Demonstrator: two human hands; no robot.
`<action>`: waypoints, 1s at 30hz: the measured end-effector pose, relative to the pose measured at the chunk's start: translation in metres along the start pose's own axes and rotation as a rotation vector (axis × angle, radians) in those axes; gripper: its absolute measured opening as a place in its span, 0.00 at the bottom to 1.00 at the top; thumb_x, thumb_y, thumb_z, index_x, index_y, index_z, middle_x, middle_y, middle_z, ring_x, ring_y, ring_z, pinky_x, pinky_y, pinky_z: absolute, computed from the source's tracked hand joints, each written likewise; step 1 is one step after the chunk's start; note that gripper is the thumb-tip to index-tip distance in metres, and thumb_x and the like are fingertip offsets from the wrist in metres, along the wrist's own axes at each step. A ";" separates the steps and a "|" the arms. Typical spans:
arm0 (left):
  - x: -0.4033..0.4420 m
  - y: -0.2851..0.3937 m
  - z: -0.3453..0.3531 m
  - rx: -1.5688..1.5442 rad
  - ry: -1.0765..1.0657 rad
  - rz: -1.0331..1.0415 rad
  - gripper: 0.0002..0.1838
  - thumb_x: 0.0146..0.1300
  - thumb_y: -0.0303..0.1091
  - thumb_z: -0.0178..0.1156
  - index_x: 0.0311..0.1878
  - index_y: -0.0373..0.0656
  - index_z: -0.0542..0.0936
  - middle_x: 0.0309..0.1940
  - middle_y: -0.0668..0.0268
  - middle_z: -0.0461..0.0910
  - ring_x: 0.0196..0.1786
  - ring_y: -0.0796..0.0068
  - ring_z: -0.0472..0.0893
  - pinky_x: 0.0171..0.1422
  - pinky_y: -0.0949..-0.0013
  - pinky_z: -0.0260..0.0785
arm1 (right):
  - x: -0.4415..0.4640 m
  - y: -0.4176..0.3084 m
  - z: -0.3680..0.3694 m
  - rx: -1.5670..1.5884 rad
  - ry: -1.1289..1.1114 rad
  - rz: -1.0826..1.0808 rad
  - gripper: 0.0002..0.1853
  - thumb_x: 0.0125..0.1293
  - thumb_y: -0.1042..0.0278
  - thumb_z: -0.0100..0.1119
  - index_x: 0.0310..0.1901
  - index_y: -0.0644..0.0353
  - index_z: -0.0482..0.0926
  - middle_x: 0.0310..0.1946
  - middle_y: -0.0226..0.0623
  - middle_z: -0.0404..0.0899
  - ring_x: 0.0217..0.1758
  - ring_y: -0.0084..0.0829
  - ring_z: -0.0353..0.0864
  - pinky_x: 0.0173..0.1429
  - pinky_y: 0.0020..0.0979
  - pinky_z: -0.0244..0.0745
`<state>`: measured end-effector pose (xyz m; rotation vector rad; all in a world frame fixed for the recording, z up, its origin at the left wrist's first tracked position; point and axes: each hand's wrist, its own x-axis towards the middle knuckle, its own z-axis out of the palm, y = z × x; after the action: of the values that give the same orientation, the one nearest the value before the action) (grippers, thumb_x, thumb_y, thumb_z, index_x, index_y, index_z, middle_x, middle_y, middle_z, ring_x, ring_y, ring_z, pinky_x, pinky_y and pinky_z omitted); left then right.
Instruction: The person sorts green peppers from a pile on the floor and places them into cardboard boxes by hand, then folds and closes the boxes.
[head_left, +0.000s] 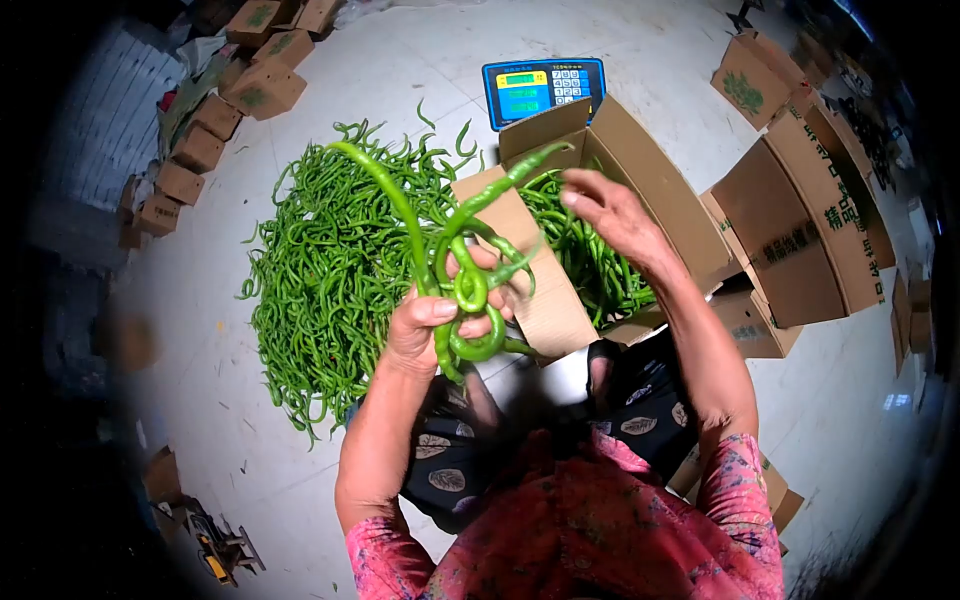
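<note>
Several long, curled green peppers are gripped in my left hand, raised between the floor pile and the box. My right hand is over the open cardboard box, its fingers bent and partly together; whether anything small is between them is too unclear to tell. Inside the box lie more green peppers, partly hidden by my right forearm and a box flap. A large heap of green peppers spreads over the floor to the left of the box.
A blue scale display stands behind the box. More cardboard boxes are at the right, and a row of small boxes lines the upper left. A dark metal object lies at the lower left.
</note>
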<state>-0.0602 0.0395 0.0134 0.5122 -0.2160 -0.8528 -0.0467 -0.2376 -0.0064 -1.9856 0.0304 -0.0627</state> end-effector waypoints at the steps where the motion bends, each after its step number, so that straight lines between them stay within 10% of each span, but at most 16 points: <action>1: 0.001 -0.001 0.004 0.018 -0.023 -0.024 0.33 0.46 0.30 0.64 0.59 0.35 0.71 0.37 0.46 0.79 0.42 0.58 0.81 0.30 0.78 0.68 | -0.004 -0.010 0.009 0.156 -0.104 0.017 0.30 0.67 0.51 0.56 0.63 0.66 0.70 0.51 0.45 0.79 0.55 0.36 0.77 0.59 0.36 0.73; 8: 0.002 -0.014 0.013 0.080 0.007 -0.125 0.37 0.43 0.32 0.66 0.60 0.32 0.69 0.40 0.51 0.77 0.39 0.62 0.80 0.29 0.79 0.69 | -0.027 -0.052 0.033 0.596 -0.619 0.114 0.20 0.63 0.61 0.63 0.52 0.65 0.79 0.47 0.33 0.81 0.50 0.28 0.77 0.59 0.30 0.70; 13: -0.002 -0.009 0.017 0.088 0.085 -0.145 0.39 0.42 0.33 0.66 0.61 0.30 0.66 0.35 0.49 0.76 0.37 0.59 0.77 0.26 0.79 0.71 | -0.024 -0.043 0.020 0.516 -0.434 0.182 0.19 0.65 0.58 0.63 0.50 0.64 0.76 0.31 0.28 0.76 0.27 0.16 0.68 0.25 0.20 0.62; 20: -0.004 -0.011 0.004 -0.009 -0.035 -0.037 0.40 0.49 0.32 0.62 0.68 0.34 0.64 0.39 0.42 0.78 0.37 0.63 0.78 0.31 0.78 0.68 | -0.002 -0.007 -0.015 0.266 0.161 0.204 0.16 0.66 0.60 0.61 0.48 0.63 0.76 0.30 0.28 0.75 0.29 0.19 0.71 0.30 0.25 0.69; 22: -0.002 -0.007 0.002 -0.008 -0.044 -0.022 0.38 0.50 0.32 0.61 0.67 0.34 0.65 0.38 0.40 0.78 0.39 0.61 0.78 0.30 0.78 0.67 | 0.004 0.000 -0.016 0.076 0.428 0.115 0.26 0.66 0.55 0.59 0.59 0.67 0.72 0.47 0.46 0.80 0.50 0.32 0.79 0.52 0.34 0.76; 30: 0.011 -0.003 -0.001 0.060 0.247 0.194 0.30 0.58 0.32 0.60 0.66 0.40 0.68 0.45 0.52 0.77 0.47 0.62 0.77 0.36 0.75 0.72 | -0.040 -0.055 0.029 0.361 -0.294 0.124 0.32 0.70 0.49 0.55 0.66 0.63 0.65 0.58 0.42 0.74 0.59 0.31 0.76 0.61 0.33 0.72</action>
<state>-0.0545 0.0299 0.0106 0.6361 -0.0630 -0.5889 -0.0858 -0.1866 0.0307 -1.6115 -0.0458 0.2855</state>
